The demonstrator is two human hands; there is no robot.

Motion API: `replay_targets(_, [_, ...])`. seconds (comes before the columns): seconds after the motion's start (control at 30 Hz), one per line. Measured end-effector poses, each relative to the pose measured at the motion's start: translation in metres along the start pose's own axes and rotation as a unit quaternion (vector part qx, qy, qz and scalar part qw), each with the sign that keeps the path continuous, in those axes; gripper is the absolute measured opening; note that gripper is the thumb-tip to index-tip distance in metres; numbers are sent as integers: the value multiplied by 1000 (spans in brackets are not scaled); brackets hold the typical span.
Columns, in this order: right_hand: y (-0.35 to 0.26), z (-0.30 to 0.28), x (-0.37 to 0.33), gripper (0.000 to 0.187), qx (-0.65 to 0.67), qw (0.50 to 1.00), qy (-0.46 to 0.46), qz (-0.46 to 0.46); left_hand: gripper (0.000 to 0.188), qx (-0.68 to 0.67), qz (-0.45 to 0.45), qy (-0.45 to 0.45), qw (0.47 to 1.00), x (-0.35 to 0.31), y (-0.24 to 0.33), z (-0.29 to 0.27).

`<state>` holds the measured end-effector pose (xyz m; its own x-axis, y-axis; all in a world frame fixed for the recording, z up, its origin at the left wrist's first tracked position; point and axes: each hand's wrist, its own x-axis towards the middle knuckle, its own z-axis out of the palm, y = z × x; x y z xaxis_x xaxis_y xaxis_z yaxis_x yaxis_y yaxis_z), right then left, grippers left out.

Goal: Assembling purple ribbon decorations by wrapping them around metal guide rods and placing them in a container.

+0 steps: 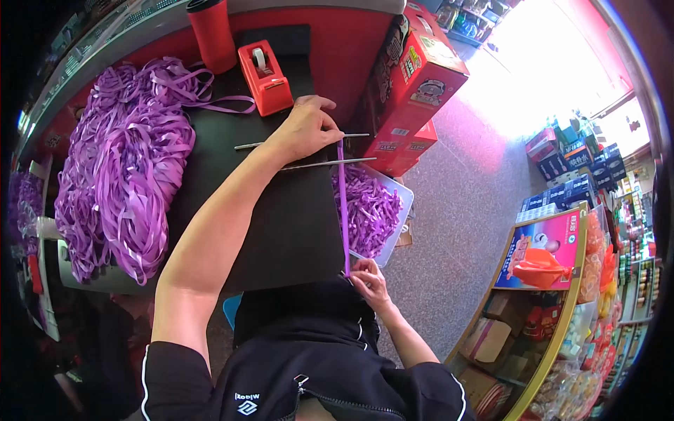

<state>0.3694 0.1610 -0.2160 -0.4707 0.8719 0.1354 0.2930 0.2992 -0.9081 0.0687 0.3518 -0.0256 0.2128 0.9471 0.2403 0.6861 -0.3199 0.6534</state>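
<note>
A narrow purple ribbon [343, 210] runs taut along the right edge of a dark tabletop [281, 231]. My left hand [307, 130] pinches its far end, fingers closed, beside a thin metal rod [357, 135]. A second thin rod [330, 164] lies just nearer to me, and the ribbon passes across it. At the near corner, my right hand [368, 282] has thumb and fingers closed on the ribbon's lower end. A pale plastic bin [403, 217] full of short purple ribbon pieces [371, 207] sits below the table's right edge. A big tangled heap of purple ribbon [133, 168] covers the left side.
A red tape dispenser [266, 81] and a red tumbler [211, 38] stand at the back of the table. Red cartons [421, 70] rise at the far right. Beyond the grey floor [449, 231], a display shelf [519, 309] holds packaged goods, with stacked blue boxes [576, 165] behind.
</note>
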Motion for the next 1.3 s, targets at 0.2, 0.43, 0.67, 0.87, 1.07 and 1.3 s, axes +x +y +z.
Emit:
replay_targets(0.2, [-81, -38, -19, 15, 13, 999, -48, 5, 24, 2, -3, -15, 1000, 3, -7, 0])
replay_targets(0.43, [-145, -53, -12, 12, -17, 994, -17, -102, 24, 23, 15, -1, 1000, 7, -16, 4])
replay_targets(0.67, [-195, -68, 19, 16, -43, 971, -37, -233, 20, 17, 30, 22, 999, 11, -22, 13])
replay_targets(0.87, [-253, -79, 38, 13, -132, 958, -4, -253, 20, -2, 22, 21, 1000, 9, -22, 13])
replay_targets(1.07, [-252, -82, 22, 20, -93, 993, 66, -29, 22, 16, 28, 21, 999, 10, -25, 10])
replay_targets(1.3, [-242, -79, 24, 20, -13, 985, 53, -165, 23, 3, 16, 20, 1000, 9, -22, 10])
